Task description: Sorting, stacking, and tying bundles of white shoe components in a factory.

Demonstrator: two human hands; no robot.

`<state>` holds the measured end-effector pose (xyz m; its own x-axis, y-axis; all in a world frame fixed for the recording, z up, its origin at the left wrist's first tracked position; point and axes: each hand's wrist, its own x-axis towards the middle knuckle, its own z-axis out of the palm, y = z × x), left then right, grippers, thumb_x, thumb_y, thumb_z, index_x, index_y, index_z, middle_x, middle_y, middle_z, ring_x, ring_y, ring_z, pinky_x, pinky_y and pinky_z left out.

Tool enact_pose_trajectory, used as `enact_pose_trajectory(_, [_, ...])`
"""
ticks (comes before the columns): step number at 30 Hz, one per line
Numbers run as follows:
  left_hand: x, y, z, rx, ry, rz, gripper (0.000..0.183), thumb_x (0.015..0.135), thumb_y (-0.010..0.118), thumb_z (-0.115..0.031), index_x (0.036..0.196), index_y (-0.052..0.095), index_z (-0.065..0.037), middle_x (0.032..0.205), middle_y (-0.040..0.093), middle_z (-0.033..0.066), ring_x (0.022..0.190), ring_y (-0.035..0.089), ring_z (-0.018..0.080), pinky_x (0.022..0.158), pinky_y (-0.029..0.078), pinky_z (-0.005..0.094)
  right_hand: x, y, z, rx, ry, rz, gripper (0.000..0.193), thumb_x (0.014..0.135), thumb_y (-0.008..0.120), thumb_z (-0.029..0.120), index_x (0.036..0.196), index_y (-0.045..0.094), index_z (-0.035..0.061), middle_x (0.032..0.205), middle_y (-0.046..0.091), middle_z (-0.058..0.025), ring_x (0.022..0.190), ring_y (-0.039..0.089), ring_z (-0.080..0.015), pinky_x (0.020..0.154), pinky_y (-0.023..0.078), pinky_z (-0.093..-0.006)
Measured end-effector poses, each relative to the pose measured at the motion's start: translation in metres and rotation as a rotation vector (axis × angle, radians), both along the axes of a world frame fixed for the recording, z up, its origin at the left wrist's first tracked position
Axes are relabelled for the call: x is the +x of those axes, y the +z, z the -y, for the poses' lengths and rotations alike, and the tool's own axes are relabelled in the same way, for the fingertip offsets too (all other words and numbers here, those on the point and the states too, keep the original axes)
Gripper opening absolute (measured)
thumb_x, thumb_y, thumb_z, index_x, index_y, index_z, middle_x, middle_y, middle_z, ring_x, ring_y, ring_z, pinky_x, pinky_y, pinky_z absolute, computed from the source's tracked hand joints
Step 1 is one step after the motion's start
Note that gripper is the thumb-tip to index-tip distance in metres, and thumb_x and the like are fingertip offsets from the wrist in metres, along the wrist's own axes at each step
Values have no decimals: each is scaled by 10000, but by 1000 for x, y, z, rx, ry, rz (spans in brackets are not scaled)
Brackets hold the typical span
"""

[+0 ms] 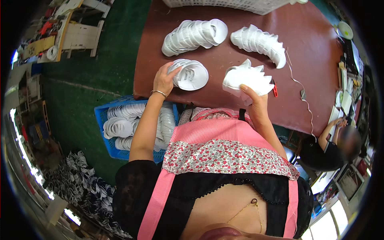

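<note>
On the brown table, my left hand [164,79] is closed round the left side of a short nested stack of white shoe uppers [194,77], with the thumb at its opening. My right hand [257,103] grips another nested stack of white shoe uppers [247,80] from its near side, thumb on top. Its pointed edges face away and to the right. Farther back lie a longer stack of uppers [194,37] at the left and a curved stack of uppers [260,43] at the right. A small red-handled tool [275,89] lies just right of my right hand, partly hidden.
A blue crate [105,134] full of stacked white uppers stands below the table's left corner. A white plastic basket [224,5] is at the table's [310,86] far edge. A white cord [298,82] runs down the right side. Another person [330,148] sits at the right.
</note>
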<state>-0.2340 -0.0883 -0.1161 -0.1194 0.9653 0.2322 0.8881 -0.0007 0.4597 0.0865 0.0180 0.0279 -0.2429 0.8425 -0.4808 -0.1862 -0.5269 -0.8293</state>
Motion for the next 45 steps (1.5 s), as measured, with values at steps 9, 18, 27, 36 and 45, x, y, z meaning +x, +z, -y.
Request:
enact_pose_trajectory(9, [28, 16, -12, -54, 170, 56, 189, 900, 609, -171, 1048, 698, -94, 1198, 571, 140, 1107, 551, 337, 932, 464, 428, 11, -1, 11, -29, -19, -16, 611, 738, 777, 40, 1272, 488, -28, 1148, 609, -119, 1039, 614, -209, 897, 493, -328])
enact_pose_trajectory(18, [125, 133, -52, -163, -142, 789, 223, 870, 714, -180, 1009, 676, -10, 945, 643, 81, 821, 618, 176, 757, 494, 287, 16, 0, 23, 167, -32, -73, 478, 783, 736, -33, 1218, 540, -40, 1123, 646, -93, 1005, 627, -158, 852, 519, -294])
enact_pose_trajectory(27, [166, 139, -49, -305, -217, 1339, 512, 770, 802, -12, 1221, 564, 32, 1136, 654, 74, 1036, 624, 144, 909, 506, 288, 31, 15, 20, 275, 50, -40, 358, 794, 755, 2, 1126, 622, -21, 1052, 678, -68, 946, 645, -130, 817, 530, -283])
enact_pose_trajectory(36, [162, 130, -55, -469, -184, 1253, 550, 819, 780, -80, 1280, 501, 32, 1139, 654, 89, 1027, 628, 144, 897, 506, 290, 43, 4, 5, 253, 126, -103, 349, 814, 758, 66, 1126, 623, -13, 1046, 673, -63, 954, 626, -123, 845, 508, -287])
enact_pose_trajectory(45, [158, 52, -32, -240, 70, 1174, 381, 1065, 329, -325, 1226, 417, 9, 1135, 558, 131, 1057, 518, 172, 948, 404, 317, 8, -36, -2, 180, 341, -147, 306, 777, 750, 26, 1062, 648, -18, 975, 679, -47, 878, 644, -133, 772, 522, -286])
